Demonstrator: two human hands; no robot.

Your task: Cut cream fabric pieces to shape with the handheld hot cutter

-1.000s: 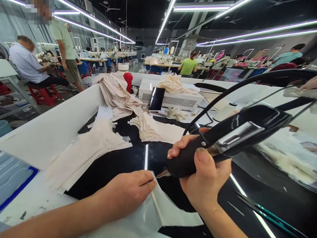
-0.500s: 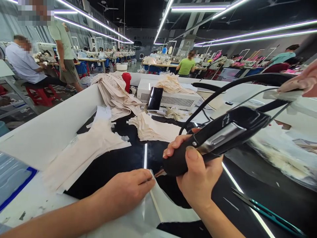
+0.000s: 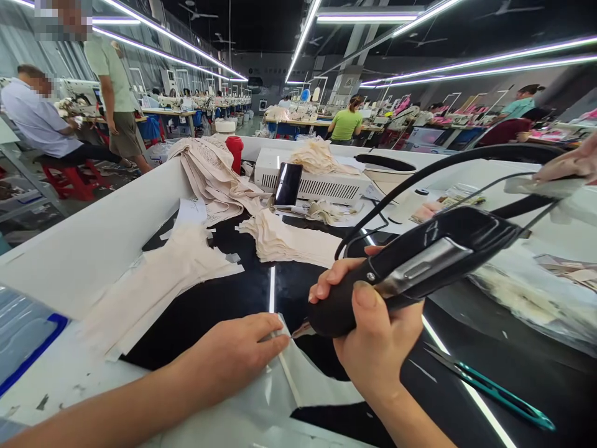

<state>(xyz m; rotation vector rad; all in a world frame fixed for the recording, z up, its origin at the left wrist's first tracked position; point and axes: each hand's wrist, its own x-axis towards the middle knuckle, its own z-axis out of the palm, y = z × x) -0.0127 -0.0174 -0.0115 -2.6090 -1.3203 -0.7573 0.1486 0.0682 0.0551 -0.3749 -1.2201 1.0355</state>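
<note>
My right hand (image 3: 373,336) is closed round the handle of a black corded hand tool (image 3: 420,264), its small tip pointing down-left toward the corner of a translucent white sheet (image 3: 298,386) on the glossy black table (image 3: 224,305). My left hand (image 3: 228,358) lies on that sheet with its fingers stretched out, pressing the corner flat just beside the tool's tip. The tool's black cable (image 3: 448,165) arches away to the upper right.
Stacks of cream fabric pieces (image 3: 289,242) and long cream panels (image 3: 153,283) lie ahead, with a phone (image 3: 288,185) leaning on a white box (image 3: 321,180). Teal-handled scissors (image 3: 489,389) lie at the right. Another person's hand (image 3: 571,163) shows at the far right. Workers sit at sewing stations behind.
My left fingers have gone from a pinch on something thin to lying stretched out on the sheet's corner. The tool stays near the same spot.
</note>
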